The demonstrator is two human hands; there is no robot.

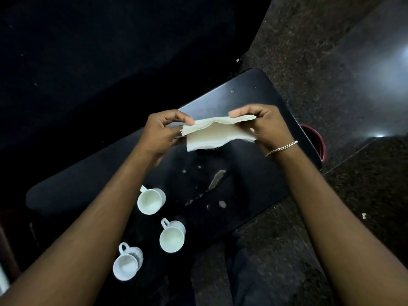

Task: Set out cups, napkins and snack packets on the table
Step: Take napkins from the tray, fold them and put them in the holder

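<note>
1. A dark red bucket (318,142) stands on the floor, partly hidden behind the table's right edge;
2. speckled dark stone floor (309,51), with a bright glare at the right.

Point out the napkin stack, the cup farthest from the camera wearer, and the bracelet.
napkin stack (217,134): head view, the hanging front sheet.
farthest cup (148,201): head view, its inside bottom.
bracelet (281,148): head view, chain on the right wrist.

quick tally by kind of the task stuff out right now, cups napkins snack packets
cups: 3, all on the table
napkin stacks: 1, held up in both hands
snack packets: 0 in view
total: 4
</note>
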